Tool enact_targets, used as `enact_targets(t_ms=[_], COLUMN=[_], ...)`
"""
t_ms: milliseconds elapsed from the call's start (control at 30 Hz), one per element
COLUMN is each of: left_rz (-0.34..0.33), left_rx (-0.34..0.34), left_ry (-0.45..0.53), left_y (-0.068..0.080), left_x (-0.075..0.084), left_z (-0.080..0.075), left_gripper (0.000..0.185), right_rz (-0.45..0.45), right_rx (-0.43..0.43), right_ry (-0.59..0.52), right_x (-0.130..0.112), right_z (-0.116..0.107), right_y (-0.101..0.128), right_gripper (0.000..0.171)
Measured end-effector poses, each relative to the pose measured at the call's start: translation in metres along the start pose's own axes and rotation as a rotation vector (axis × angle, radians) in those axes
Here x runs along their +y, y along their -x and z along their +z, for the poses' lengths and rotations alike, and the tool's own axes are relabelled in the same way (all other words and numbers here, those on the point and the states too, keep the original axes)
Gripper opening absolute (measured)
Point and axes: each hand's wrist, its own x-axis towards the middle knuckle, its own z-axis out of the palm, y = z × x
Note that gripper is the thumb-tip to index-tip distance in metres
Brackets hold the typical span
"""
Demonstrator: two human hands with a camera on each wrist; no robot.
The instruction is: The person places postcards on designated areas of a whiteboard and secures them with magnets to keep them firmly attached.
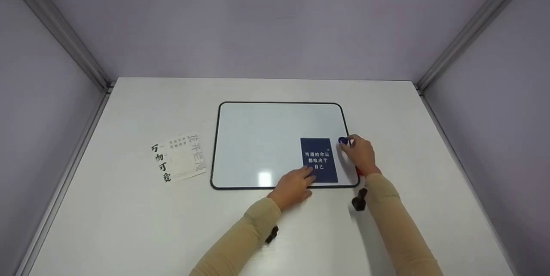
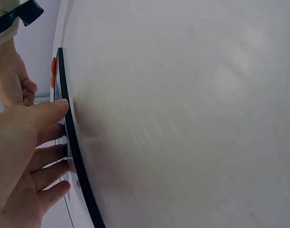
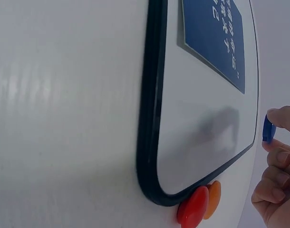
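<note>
A dark blue card [image 1: 319,155] with white characters lies on the lower right of the whiteboard [image 1: 258,142]. My left hand [image 1: 293,188] rests on the card's lower left edge, its fingers fairly straight in the left wrist view, where the hand [image 2: 26,161] overlaps the board's dark frame. Between thumb and forefinger, my right hand [image 1: 361,153] pinches a blue round magnet [image 1: 343,140] near the card's upper right corner. The right wrist view has this magnet [image 3: 268,129] held above the board, apart from the card [image 3: 214,38].
Left of the board, pale paper cards [image 1: 179,157] with dark and grey characters lie on the white table [image 1: 129,224]. By the board's lower right corner are a red magnet [image 3: 194,207] and an orange magnet [image 3: 212,199]. Grey walls [image 1: 275,22] enclose the table.
</note>
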Motion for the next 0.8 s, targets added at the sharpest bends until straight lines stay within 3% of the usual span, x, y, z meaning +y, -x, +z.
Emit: enact_targets(t_ms=[300,533,800], left_rz=[0.006,0.001,-0.026], left_rx=[-0.054,-0.048,-0.077], left_ry=[-0.012,0.009,0.041], left_y=[0.003,0.008,0.003], left_x=[-0.002,-0.002,-0.002], left_z=[0.000,-0.003,0.003], left_gripper=[0.051,0.052,0.053], right_rz=[-0.068,-0.049,-0.039], right_rx=[0.041,0.020,0.004], right_ry=[-0.003,-0.010,-0.014], right_x=[-0.009,-0.016,-0.022], right_z=[0.005,0.008,0.011], right_y=[0.002,0.002,0.001], right_gripper=[0.039,0.038,0.038])
